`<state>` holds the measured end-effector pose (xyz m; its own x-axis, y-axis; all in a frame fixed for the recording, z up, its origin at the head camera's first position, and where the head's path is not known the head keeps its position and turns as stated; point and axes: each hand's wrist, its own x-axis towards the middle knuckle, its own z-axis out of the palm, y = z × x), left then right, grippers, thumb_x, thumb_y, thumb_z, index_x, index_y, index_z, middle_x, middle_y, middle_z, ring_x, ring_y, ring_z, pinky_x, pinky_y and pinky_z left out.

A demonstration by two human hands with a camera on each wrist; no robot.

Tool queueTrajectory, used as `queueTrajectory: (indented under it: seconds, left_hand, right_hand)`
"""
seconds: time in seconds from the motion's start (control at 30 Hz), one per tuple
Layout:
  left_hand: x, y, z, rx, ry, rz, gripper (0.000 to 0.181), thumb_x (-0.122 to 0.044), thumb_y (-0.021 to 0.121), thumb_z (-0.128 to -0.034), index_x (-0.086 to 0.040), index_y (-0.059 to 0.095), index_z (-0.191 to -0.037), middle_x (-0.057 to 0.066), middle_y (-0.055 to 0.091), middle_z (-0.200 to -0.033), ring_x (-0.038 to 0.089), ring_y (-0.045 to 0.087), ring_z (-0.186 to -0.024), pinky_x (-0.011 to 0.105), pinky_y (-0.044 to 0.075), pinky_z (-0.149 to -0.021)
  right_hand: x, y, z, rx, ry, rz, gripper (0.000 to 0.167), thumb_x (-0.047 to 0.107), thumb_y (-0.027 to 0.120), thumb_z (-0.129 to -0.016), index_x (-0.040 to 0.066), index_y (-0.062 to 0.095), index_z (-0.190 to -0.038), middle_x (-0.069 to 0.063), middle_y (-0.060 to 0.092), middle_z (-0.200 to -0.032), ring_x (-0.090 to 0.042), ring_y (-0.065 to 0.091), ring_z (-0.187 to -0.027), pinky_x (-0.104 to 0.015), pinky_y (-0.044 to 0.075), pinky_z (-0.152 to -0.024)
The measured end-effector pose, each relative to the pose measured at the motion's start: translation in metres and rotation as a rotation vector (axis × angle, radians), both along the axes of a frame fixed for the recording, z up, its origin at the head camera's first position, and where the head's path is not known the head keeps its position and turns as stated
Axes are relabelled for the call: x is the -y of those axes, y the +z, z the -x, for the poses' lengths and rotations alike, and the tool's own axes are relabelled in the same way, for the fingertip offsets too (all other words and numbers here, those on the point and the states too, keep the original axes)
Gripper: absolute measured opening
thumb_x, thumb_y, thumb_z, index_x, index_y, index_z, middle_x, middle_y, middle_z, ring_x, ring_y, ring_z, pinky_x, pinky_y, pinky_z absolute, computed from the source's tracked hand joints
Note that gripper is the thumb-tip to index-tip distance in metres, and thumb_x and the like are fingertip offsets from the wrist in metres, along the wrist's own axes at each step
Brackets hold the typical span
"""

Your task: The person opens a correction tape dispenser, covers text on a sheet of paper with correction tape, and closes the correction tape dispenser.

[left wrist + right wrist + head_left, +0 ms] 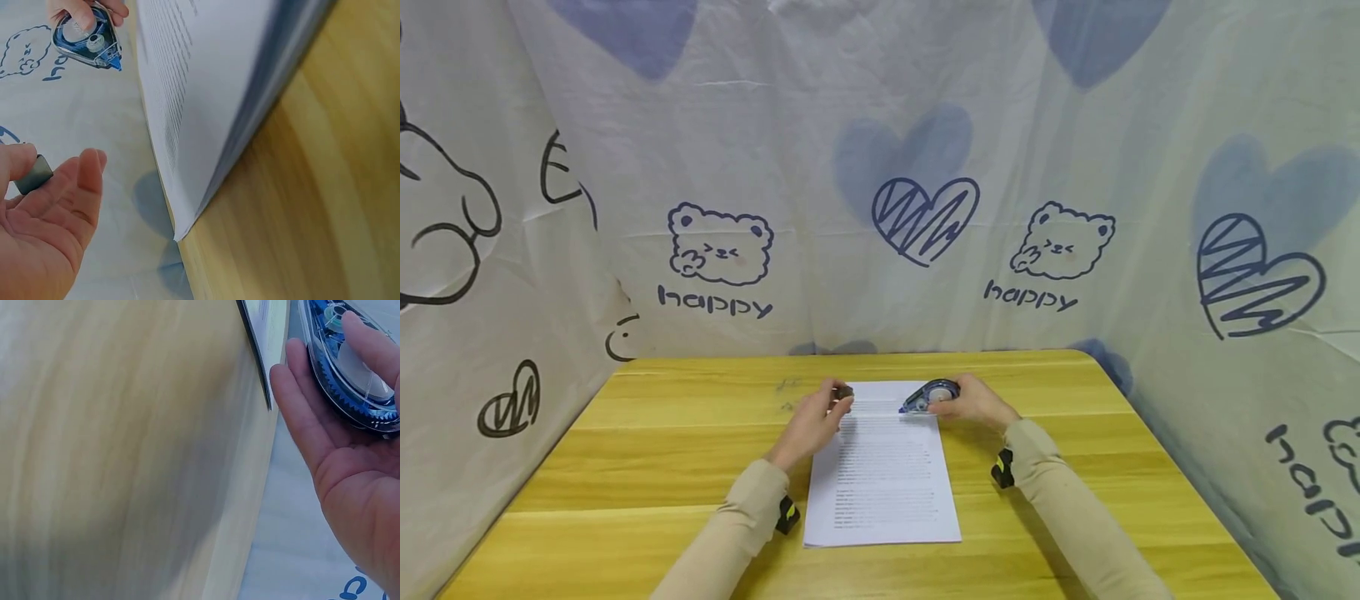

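My right hand [979,403] grips a blue, see-through correction tape dispenser [937,393] over the upper right of a stack of printed paper [891,467]. The dispenser's blue tip points left and down, and its round reels show in the right wrist view. Over the stack's upper left edge, my left hand [811,423] pinches a small dark grey piece [35,176] between thumb and fingers; it looks like a cap. In the left wrist view its other fingers stay spread. Whether the tip touches the paper is hard to tell.
The stack lies upright to me on a yellow wood-grain table [677,467]. A white sheet [820,125] with hearts and bears hangs behind the table and at both sides. Black bands [1002,468] sit on both wrists.
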<state>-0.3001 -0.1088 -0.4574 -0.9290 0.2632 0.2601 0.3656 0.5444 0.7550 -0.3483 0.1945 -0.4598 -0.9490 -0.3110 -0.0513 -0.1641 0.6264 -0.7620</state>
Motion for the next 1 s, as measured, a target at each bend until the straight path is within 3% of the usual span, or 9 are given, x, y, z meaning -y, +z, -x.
queueTrajectory:
  seconds: [0.17,0.33,0.5,0.7,1.0]
  left_hand:
    - [-0.002,0.002,-0.001,-0.006,0.008,0.02,0.023,-0.019,0.05,-0.1034,-0.006,0.053,-0.122,0.011,0.066,-0.113,0.02,0.063,-0.1,0.037,0.054,-0.082]
    - [-0.005,0.004,-0.001,-0.04,0.033,0.026,0.022,-0.019,0.06,-0.099,-0.006,0.063,-0.116,0.007,0.065,-0.106,0.019,0.059,-0.095,0.037,0.05,-0.08]
    - [-0.007,0.009,0.001,-0.03,0.074,-0.008,0.023,-0.018,0.068,-0.0933,-0.007,0.069,-0.113,0.003,0.068,-0.098,0.016,0.06,-0.086,0.033,0.051,-0.075]
    - [-0.01,0.012,0.001,-0.019,0.049,-0.044,0.026,-0.015,0.071,-0.0907,-0.005,0.069,-0.115,0.005,0.071,-0.1,0.018,0.066,-0.089,0.037,0.056,-0.081]
    - [-0.017,0.008,0.001,-0.013,0.032,-0.039,0.024,-0.012,0.072,-0.0892,-0.006,0.071,-0.112,0.004,0.071,-0.097,0.016,0.065,-0.087,0.034,0.056,-0.08]
  right_hand:
    - [0.002,-0.001,0.001,-0.019,0.001,0.0,0.037,0.035,0.081,-0.081,0.012,0.069,-0.108,-0.002,0.069,-0.095,-0.017,0.06,-0.084,-0.031,0.052,-0.078]
    - [0.006,0.002,0.0,0.074,0.005,0.131,0.049,0.03,0.082,-0.081,0.009,0.064,-0.121,-0.006,0.07,-0.104,-0.022,0.07,-0.092,-0.036,0.058,-0.084]
    - [0.011,0.007,0.0,0.105,0.035,0.206,0.051,0.025,0.081,-0.082,0.006,0.061,-0.124,-0.011,0.069,-0.108,-0.028,0.072,-0.095,-0.038,0.059,-0.083]
    - [0.013,0.008,-0.001,0.113,0.062,0.241,0.048,0.021,0.079,-0.083,0.004,0.06,-0.124,-0.013,0.068,-0.109,-0.033,0.071,-0.098,-0.04,0.058,-0.085]
    - [0.021,0.01,-0.003,0.001,0.026,0.115,0.061,0.033,0.081,-0.081,0.006,0.059,-0.131,-0.011,0.066,-0.111,-0.019,0.068,-0.091,-0.04,0.057,-0.086]
